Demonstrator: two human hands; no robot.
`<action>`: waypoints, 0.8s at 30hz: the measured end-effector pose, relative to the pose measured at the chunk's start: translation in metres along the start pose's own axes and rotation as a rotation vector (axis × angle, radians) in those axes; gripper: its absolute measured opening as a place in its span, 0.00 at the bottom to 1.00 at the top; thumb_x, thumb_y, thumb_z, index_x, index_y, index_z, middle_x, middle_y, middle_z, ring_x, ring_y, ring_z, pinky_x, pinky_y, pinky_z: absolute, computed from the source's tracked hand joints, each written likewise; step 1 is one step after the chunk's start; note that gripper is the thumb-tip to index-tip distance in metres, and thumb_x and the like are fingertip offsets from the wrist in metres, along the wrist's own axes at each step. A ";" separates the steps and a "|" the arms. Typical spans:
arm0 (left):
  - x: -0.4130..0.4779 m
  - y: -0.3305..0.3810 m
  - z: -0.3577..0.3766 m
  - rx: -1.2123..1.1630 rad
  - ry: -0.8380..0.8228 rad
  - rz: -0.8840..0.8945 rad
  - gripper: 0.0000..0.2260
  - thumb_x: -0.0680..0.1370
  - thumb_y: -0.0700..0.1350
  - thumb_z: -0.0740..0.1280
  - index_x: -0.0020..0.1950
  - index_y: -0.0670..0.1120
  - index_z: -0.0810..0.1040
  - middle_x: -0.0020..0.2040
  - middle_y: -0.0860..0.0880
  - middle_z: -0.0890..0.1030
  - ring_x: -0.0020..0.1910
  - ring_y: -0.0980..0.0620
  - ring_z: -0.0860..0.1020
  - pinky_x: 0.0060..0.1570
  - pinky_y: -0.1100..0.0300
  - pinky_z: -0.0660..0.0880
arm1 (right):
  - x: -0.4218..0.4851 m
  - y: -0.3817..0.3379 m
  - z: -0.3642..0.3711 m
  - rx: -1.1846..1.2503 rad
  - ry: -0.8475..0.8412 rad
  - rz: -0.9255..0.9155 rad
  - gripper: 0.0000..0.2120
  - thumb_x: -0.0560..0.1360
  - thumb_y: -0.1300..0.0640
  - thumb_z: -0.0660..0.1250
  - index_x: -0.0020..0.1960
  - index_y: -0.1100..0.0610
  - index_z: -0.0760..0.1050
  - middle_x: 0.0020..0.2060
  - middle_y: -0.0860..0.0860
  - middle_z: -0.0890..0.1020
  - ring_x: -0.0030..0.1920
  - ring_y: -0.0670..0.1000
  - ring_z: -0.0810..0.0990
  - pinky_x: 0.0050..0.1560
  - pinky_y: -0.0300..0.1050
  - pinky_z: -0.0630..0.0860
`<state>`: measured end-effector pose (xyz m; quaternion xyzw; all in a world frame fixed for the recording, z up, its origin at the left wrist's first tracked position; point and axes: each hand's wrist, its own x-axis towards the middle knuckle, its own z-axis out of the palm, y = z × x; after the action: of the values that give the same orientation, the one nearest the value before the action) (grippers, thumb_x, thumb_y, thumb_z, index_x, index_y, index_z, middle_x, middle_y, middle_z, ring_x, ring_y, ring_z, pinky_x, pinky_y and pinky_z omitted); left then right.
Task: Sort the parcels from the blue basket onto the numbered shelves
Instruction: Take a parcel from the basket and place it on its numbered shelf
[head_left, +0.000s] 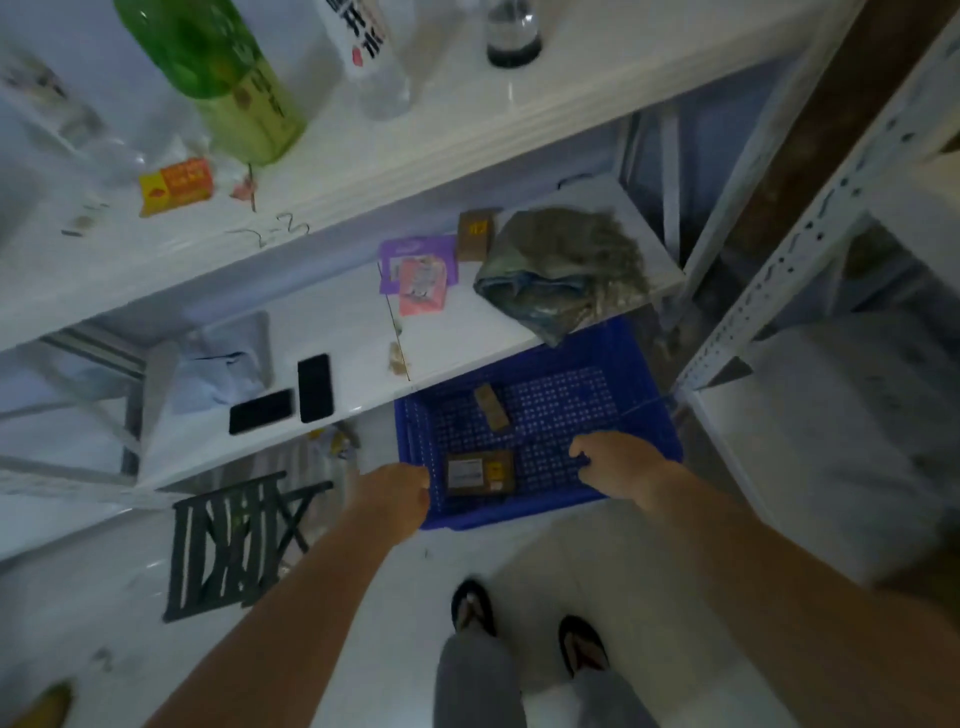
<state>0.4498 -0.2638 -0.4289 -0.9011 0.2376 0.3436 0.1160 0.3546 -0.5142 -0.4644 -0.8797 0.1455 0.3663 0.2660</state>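
In the head view, the blue basket (519, 512) stood on the floor at centre frame, its far end tucked under the front edge of the middle shelf (343, 322). The left hand (395, 496) sat at the basket's near-left corner and the right hand (621, 460) at its near rim; on both, the fingers were curled over the blue edge and apparently gripped it, though blur hid the exact hold. Two parcels remained inside. The larger parcel (480, 470) lay flat against the near wall between the hands, just beside the left one, its long axis running left to right along the rim. The smaller parcel (491, 406) lay further up the frame, apart from both hands, its long axis pointing toward the shelf. The left hand looked the likelier to lift the larger parcel, straight up past the low wall. A grey bag (561, 270) overhung the shelf edge above the basket's far side, so room was tighter there. The upper shelf (415, 156) bore a handwritten mark (280, 231), seemingly "2-2"
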 end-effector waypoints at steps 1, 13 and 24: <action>0.016 -0.005 0.008 -0.012 -0.026 -0.001 0.15 0.81 0.46 0.54 0.65 0.49 0.73 0.64 0.48 0.75 0.61 0.48 0.75 0.58 0.55 0.72 | 0.015 0.003 0.011 0.026 -0.010 0.016 0.19 0.80 0.57 0.57 0.71 0.53 0.66 0.69 0.53 0.70 0.66 0.57 0.71 0.65 0.53 0.70; 0.193 -0.062 0.127 -0.138 -0.224 0.012 0.16 0.81 0.46 0.56 0.69 0.51 0.69 0.68 0.49 0.73 0.66 0.50 0.72 0.64 0.57 0.68 | 0.185 -0.003 0.114 0.242 0.002 0.173 0.17 0.80 0.57 0.58 0.68 0.54 0.69 0.66 0.51 0.73 0.65 0.51 0.72 0.62 0.46 0.70; 0.408 -0.040 0.329 -0.681 -0.342 -0.233 0.07 0.80 0.41 0.60 0.58 0.48 0.71 0.36 0.49 0.70 0.28 0.52 0.65 0.33 0.55 0.65 | 0.432 0.069 0.216 0.114 -0.077 0.196 0.22 0.81 0.59 0.58 0.74 0.54 0.60 0.60 0.54 0.76 0.46 0.54 0.77 0.41 0.45 0.73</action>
<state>0.5502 -0.2485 -0.9447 -0.8389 -0.0164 0.5321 -0.1133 0.4990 -0.4733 -0.9286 -0.8299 0.2411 0.4153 0.2840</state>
